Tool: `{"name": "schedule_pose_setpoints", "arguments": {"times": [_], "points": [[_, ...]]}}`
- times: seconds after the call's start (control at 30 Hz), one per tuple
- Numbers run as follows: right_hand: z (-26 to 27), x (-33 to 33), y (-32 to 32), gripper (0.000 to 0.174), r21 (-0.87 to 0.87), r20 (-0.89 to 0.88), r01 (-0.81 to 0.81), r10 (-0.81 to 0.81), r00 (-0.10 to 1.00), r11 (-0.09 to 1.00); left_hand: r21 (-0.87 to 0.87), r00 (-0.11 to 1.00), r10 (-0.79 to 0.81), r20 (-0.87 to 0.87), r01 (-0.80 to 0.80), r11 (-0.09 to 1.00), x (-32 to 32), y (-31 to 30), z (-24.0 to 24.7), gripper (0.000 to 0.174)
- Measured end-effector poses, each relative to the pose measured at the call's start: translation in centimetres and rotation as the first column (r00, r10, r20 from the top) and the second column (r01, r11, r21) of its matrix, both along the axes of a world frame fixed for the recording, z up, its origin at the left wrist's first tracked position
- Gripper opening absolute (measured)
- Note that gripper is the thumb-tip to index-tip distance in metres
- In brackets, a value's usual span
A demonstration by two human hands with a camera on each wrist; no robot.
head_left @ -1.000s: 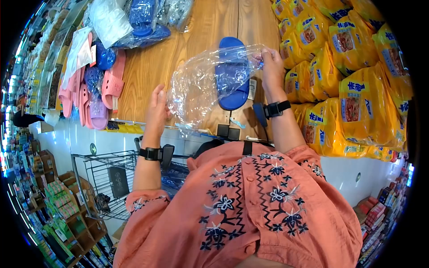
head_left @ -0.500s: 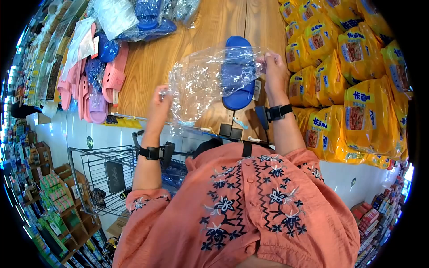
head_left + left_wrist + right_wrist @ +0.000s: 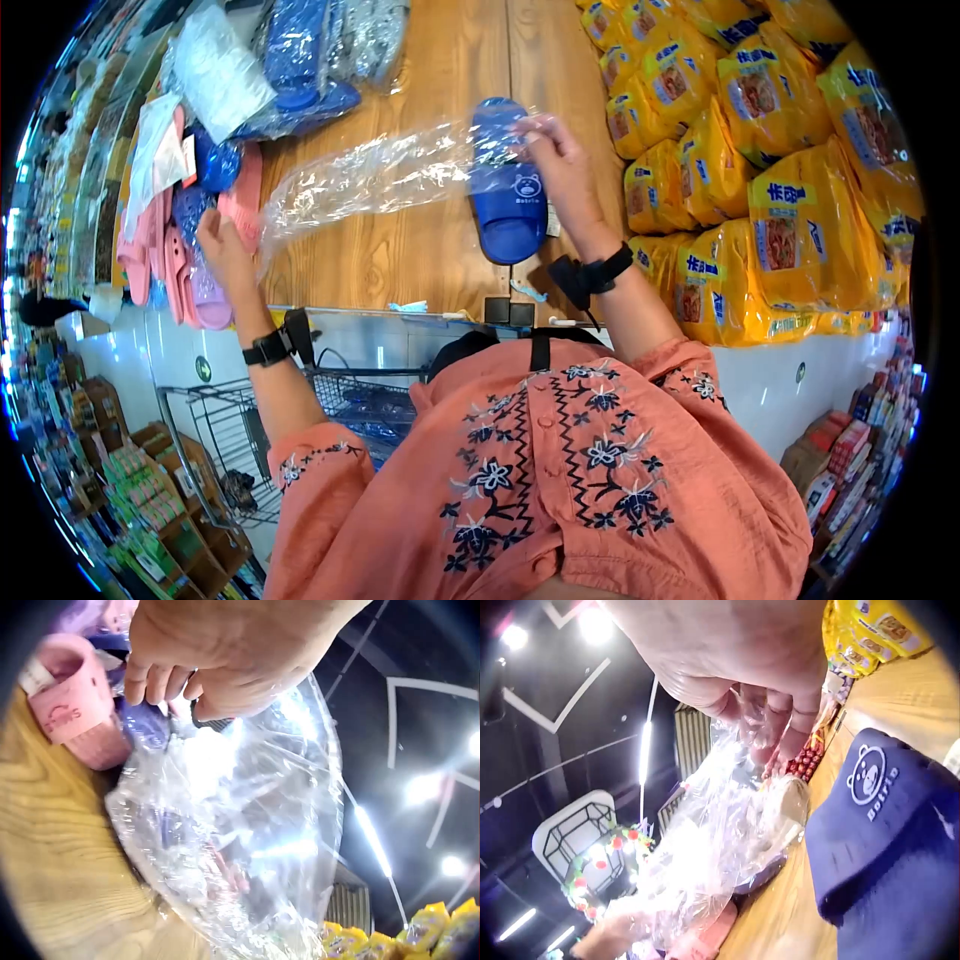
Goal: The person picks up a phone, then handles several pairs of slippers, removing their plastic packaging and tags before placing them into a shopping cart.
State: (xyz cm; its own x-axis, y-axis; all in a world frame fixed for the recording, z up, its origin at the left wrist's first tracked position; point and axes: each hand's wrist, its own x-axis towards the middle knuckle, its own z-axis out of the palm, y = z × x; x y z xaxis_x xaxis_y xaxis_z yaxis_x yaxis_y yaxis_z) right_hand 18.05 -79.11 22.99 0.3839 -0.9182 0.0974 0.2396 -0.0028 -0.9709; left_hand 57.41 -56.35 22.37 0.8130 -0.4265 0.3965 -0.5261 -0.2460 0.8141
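Observation:
A clear plastic bag [image 3: 370, 180] stretches in a long band between my two hands. My left hand [image 3: 230, 260] pinches its left end, close by the pink and purple slippers. In the left wrist view the crinkled bag [image 3: 217, 825] spreads below the curled fingers [image 3: 157, 682]. My right hand [image 3: 565, 180] pinches the other end, over the toe side of a blue slipper [image 3: 512, 235]. The slipper lies on the wooden table, with a white bear print on its strap; the bag overlaps its far half. In the right wrist view, bunched plastic shows between the fingers [image 3: 802, 720].
Pink slippers [image 3: 240, 195] and a purple one [image 3: 212, 295] sit at the table's [image 3: 400, 270] left edge. Behind them are bagged blue slippers [image 3: 295, 60]. Yellow food packs [image 3: 790, 230] are stacked at the right. A shopping cart [image 3: 220, 420] stands below the table edge.
My left hand has moved left toward the pink slippers, pulling the bag into a longer, narrower band. The bear print on the blue slipper now shows more plainly.

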Motion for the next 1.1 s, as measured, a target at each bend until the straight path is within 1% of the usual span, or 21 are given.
{"name": "schedule_pose_setpoints", "arguments": {"times": [0.03, 0.1, 0.13, 0.17, 0.2, 0.27, 0.33, 0.37, 0.47, 0.5, 0.53, 0.6, 0.63, 0.73, 0.77, 0.87, 0.97, 1.0, 1.03, 1.07, 1.1], "points": [[-0.4, 0.3, 0.9, 0.016, -0.041, -0.028, -0.038, 0.037, 0.999, 0.998, -0.062, 0.999, 0.046, -0.006, -0.046, 0.997, -1.6, -0.6, 2.1, 0.036], [-1.2, 0.5, 2.8, 0.019, -0.124, -0.131, -0.091, 0.075, 0.989, 0.988, 0.250, 0.958, -0.154, 0.241, 0.092, 0.964, -5.3, -1.8, 6.2, 0.034], [-0.9, 0.2, 3.3, 0.019, -0.057, -0.116, -0.068, 0.061, 0.991, 0.996, 0.410, 0.902, -0.273, 0.335, 0.122, 0.904, -6.6, -1.9, 7.2, 0.033], [-0.3, 0.0, 3.6, 0.020, 0.009, -0.100, -0.046, 0.047, 0.994, 0.999, 0.512, 0.855, -0.370, 0.363, 0.149, 0.846, -7.1, -2.0, 7.3, 0.031], [0.0, -0.1, 3.7, 0.021, 0.074, -0.084, -0.027, 0.033, 0.996, 0.997, 0.521, 0.869, -0.412, 0.274, 0.226, 0.823, -7.1, -1.8, 7.2, 0.030], [-0.3, -0.7, 2.6, 0.022, 0.107, 0.013, 0.011, -0.012, 1.000, 0.994, 0.516, 0.866, -0.490, 0.096, 0.377, 0.769, -7.0, -1.8, 7.2, 0.029], [1.2, -1.0, 2.3, 0.023, 0.095, 0.099, 0.044, -0.053, 0.994, 0.995, 0.397, 0.887, -0.447, 0.116, 0.371, 0.840, -9.0, -2.6, 8.8, 0.030], [2.1, -1.1, 2.5, 0.023, 0.032, 0.119, -0.016, 0.012, 0.993, 0.999, 0.338, 0.900, -0.421, 0.115, 0.363, 0.868, -10.6, -2.9, 9.6, 0.031], [4.1, -0.2, 3.7, 0.027, -0.354, -0.091, -0.106, 0.078, 0.993, 0.929, 0.163, 0.789, -0.571, -0.230, 0.609, 0.776, -15.3, -4.0, 11.3, 0.033], [5.3, 0.5, 4.8, 0.031, -0.396, -0.080, -0.148, 0.127, 0.989, 0.906, 0.147, 0.732, -0.597, -0.329, 0.664, 0.733, -16.7, -4.3, 11.3, 0.037], [5.3, 0.9, 5.6, 0.032, -0.441, -0.145, -0.200, 0.150, 0.978, 0.875, 0.123, 0.666, -0.614, -0.424, 0.714, 0.689, -17.9, -4.6, 11.1, 0.041], [4.4, 1.6, 7.0, 0.034, -0.514, -0.276, -0.304, 0.181, 0.944, 0.802, 0.101, 0.596, -0.621, -0.509, 0.758, 0.644, -19.4, -5.1, 9.5, 0.046], [3.3, 2.1, 7.7, 0.037, -0.515, -0.242, -0.313, 0.215, 0.946, 0.798, 0.087, 0.555, -0.624, -0.550, 0.781, 0.618, -19.8, -5.4, 8.4, 0.048], [1.9, 3.0, 9.5, 0.036, -0.507, -0.298, -0.366, 0.240, 0.924, 0.781, 0.036, 0.515, -0.566, -0.643, 0.759, 0.650, -20.2, -5.6, 6.0, 0.054], [1.6, 3.0, 9.6, 0.034, -0.579, -0.325, -0.387, 0.231, 0.917, 0.718, 0.118, 0.581, -0.533, -0.615, 0.736, 0.666, -19.9, -5.6, 4.6, 0.052], [1.5, 2.4, 9.7, 0.035, -0.539, -0.339, -0.487, 0.352, 0.872, 0.687, 0.065, 0.586, -0.434, -0.684, 0.642, 0.764, -20.0, -5.4, 3.5, 0.043], [3.0, 0.5, 7.7, 0.026, -0.245, -0.437, -0.326, 0.196, 0.878, 0.913, 0.112, 0.636, -0.425, -0.645, 0.628, 0.770, -18.8, -5.1, 3.5, 0.030], [2.1, -0.2, 6.6, 0.023, -0.131, -0.333, -0.150, 0.099, 0.938, 0.980, 0.082, 0.665, -0.447, -0.598, 0.606, 0.791, -18.1, -5.0, 3.8, 0.027], [-1.2, -1.2, 4.3, 0.020, -0.137, -0.304, 0.005, -0.047, 0.951, 0.991, 0.050, 0.694, -0.464, -0.550, 0.582, 0.811, -17.3, -4.9, 4.2, 0.025], [-1.9, -2.1, 3.0, 0.031, -0.217, -0.338, 0.131, -0.200, 0.920, 0.967, 0.016, 0.724, -0.477, -0.499, 0.558, 0.830, -16.6, -4.7, 4.9, 0.023], [-4.3, -3.1, 1.0, 0.040, -0.165, -0.400, 0.163, -0.217, 0.890, 0.973, 0.044, 0.791, -0.472, -0.388, 0.528, 0.848, -15.9, -4.6, 5.8, 0.022]]}}
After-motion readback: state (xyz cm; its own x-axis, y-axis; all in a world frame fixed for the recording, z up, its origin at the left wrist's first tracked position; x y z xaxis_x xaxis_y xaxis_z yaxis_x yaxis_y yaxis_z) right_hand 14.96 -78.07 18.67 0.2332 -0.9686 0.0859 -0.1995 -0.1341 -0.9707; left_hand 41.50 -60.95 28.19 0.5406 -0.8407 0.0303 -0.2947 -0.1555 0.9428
